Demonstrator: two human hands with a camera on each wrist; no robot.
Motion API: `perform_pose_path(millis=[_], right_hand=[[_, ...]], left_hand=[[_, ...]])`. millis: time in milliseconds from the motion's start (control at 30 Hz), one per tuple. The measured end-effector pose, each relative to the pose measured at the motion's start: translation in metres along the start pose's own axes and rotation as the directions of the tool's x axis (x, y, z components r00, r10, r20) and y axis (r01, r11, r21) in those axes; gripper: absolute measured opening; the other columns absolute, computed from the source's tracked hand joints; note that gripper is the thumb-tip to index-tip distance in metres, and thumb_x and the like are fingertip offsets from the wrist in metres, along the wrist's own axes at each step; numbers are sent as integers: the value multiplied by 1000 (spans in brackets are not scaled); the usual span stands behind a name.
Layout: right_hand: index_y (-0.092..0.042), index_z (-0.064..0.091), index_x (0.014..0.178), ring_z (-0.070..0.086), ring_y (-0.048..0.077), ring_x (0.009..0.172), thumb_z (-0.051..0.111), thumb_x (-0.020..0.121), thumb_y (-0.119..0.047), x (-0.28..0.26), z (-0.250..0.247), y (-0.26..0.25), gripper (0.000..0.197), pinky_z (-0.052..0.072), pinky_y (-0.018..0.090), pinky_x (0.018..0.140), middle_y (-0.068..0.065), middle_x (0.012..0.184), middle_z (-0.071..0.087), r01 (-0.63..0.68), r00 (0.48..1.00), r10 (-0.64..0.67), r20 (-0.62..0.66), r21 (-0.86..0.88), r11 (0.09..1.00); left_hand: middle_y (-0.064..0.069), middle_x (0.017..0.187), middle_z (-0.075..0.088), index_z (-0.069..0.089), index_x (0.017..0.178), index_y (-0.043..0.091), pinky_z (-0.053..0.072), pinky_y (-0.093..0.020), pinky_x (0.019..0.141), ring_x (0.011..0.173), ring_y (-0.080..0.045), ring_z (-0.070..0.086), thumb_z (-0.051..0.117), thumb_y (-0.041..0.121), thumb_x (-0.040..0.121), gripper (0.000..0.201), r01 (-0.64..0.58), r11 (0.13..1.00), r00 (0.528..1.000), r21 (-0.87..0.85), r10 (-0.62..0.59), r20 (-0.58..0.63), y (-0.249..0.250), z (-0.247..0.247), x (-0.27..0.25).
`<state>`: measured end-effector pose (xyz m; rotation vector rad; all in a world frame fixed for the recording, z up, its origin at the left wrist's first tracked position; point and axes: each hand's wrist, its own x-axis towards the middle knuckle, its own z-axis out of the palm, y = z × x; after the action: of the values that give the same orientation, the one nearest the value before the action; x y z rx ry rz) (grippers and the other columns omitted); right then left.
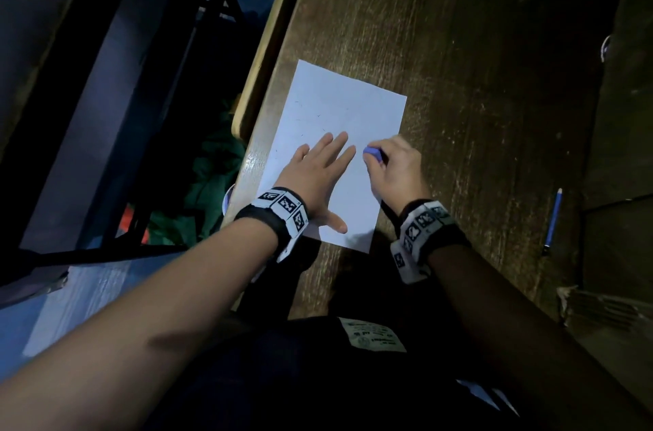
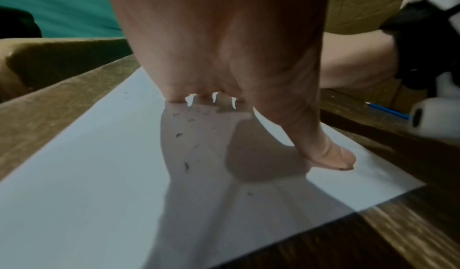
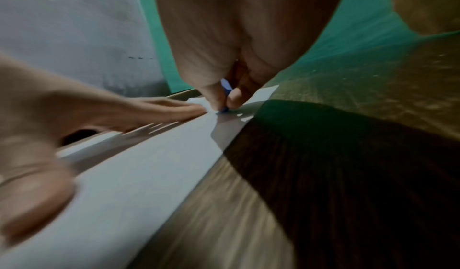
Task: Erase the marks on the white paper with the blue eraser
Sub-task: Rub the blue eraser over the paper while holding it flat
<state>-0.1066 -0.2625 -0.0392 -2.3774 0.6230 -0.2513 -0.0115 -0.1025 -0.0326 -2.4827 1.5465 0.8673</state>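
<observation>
A white sheet of paper [image 1: 348, 105] lies on the dark wooden table [image 1: 477, 59], near its left edge. Faint short pencil marks and dark eraser crumbs [image 2: 185, 166] dot the sheet. My left hand [image 1: 318, 165] lies flat on the paper, fingers straight, thumb spread toward the near edge. My right hand [image 1: 392, 162] pinches a blue eraser [image 1: 373, 152] between thumb and fingers at the sheet's right side. In the right wrist view the eraser [image 3: 225, 109] tip touches the paper [image 3: 149, 165] just beside the left fingertips [image 3: 196, 109].
A blue pencil [image 1: 553, 220] lies on the table to the right of the paper. The table's left edge [image 1: 265, 52] drops to a dark bench frame and green cloth [image 1: 212, 176] below. A cardboard box corner [image 1: 600, 310] sits at the near right.
</observation>
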Motion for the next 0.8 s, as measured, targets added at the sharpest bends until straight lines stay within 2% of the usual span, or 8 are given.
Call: perform_pose_path(millis=[67, 200, 300, 400, 500, 567, 700, 800], right_hand=[[-9, 70, 86, 56, 19, 70, 63, 89, -11, -30, 12, -8, 8, 46, 25, 67, 7, 81, 61, 55, 996, -54, 71, -14, 998], [-8, 70, 78, 58, 22, 66, 60, 84, -9, -54, 11, -14, 12, 46, 23, 63, 8, 74, 61, 201, 938, -209, 277, 60, 978], [-13, 71, 91, 60, 20, 74, 61, 92, -18, 1, -1, -3, 12, 48, 25, 73, 6, 87, 62, 49, 990, -36, 134, -96, 994], [-8, 71, 91, 56, 17, 71, 65, 89, -9, -8, 5, -3, 7, 44, 20, 70, 8, 85, 62, 37, 999, -37, 8, -50, 998], [-5, 70, 82, 55, 22, 67, 67, 82, 1, -65, 11, -9, 7, 47, 31, 62, 9, 75, 61, 256, 956, -255, 144, 12, 967], [-6, 70, 81, 58, 23, 66, 68, 83, 1, -60, 6, -4, 7, 47, 31, 62, 7, 75, 61, 289, 926, -293, 239, 54, 956], [-12, 70, 91, 56, 14, 76, 63, 91, -14, 11, -1, 3, 7, 47, 25, 74, 2, 85, 60, 126, 988, -118, 99, -88, 988], [-9, 70, 90, 57, 19, 75, 65, 88, -8, 3, 8, 4, 5, 45, 23, 72, 7, 86, 61, 66, 998, -65, 10, -58, 996]], left_hand=[[-4, 168, -24, -12, 161, 19, 7, -51, 126, 156, -27, -15, 70, 87, 59, 148, 9, 1000, 1000, 9, -9, -6, 2, 2, 3], [-3, 167, -24, -13, 160, 19, 7, -52, 125, 156, -26, -15, 70, 89, 56, 150, 23, 1000, 1000, 14, -23, -4, -1, 7, 8], [-4, 167, -25, -15, 160, 18, 5, -51, 124, 156, -27, -16, 65, 93, 55, 152, 17, 999, 1000, 38, -18, 7, -1, 10, 9], [-4, 167, -26, -16, 160, 19, 4, -50, 125, 155, -26, -17, 65, 94, 55, 153, 19, 999, 1000, 30, -20, 3, -1, 10, 10], [-2, 167, -25, -14, 160, 20, 5, -51, 125, 156, -26, -16, 68, 91, 54, 152, 26, 1000, 1000, 13, -26, -12, -2, 9, 9], [-3, 167, -24, -13, 161, 20, 6, -52, 125, 156, -26, -16, 69, 91, 54, 152, 26, 1000, 1000, 9, -26, -3, -2, 9, 9], [-4, 167, -25, -16, 160, 23, 7, -55, 124, 155, -28, -17, 71, 90, 54, 153, 28, 999, 999, 24, -29, 29, 3, 3, 9], [-6, 166, -27, -17, 159, 25, 6, -60, 121, 154, -31, -19, 74, 88, 52, 154, 42, 998, 998, 53, -45, 47, 6, -3, 11]])
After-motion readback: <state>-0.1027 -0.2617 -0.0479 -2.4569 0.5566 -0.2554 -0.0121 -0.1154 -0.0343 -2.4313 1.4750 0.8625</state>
